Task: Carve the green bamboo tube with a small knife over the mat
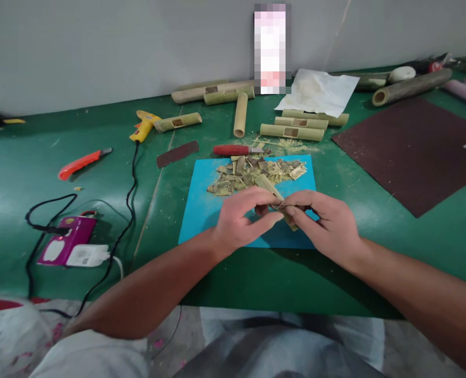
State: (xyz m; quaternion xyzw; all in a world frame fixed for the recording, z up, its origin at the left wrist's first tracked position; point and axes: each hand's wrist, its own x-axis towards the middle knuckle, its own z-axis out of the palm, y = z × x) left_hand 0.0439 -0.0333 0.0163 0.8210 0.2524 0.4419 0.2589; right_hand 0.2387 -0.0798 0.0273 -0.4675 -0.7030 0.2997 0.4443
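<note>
"Grey cloth (276,352) covers our lap, and our two bare forearms (149,283) reach past it over the desk (225,281). What are we holding?"

"Bamboo (267,185), one piece, slanting above the blue sheet (203,223). Our left hand (238,218) pinches it near its middle, thumb toward fingers, and our right hand (331,223) pinches it just beside. Whether a sliver also sits between the tips, we cannot tell."

"Why hold it there?"

"Probably so one hand steadies what the other works, and so crumbs drop on the sheet rather than the desk. Shavings (248,173) lie heaped on it, too many for us to count."

"And the knife (230,150)?"

"Just one, beyond the heap, blade to the right, we think for easy reach."

"What else do we count?"

"One orange cutter (81,164) and one yellow glue gun (143,127), both well off to the left, likely so edge and nozzle stay clear of our fingers. Two brown pieces: a strip (177,153) left of the blue sheet, a large square (414,157) to its right."

"Tubes (291,132)?"

"Three lie side by side near one white paper (319,86), one rests by the gun, one points toward us. Those along the wall overlap, so we leave them uncounted."
</note>
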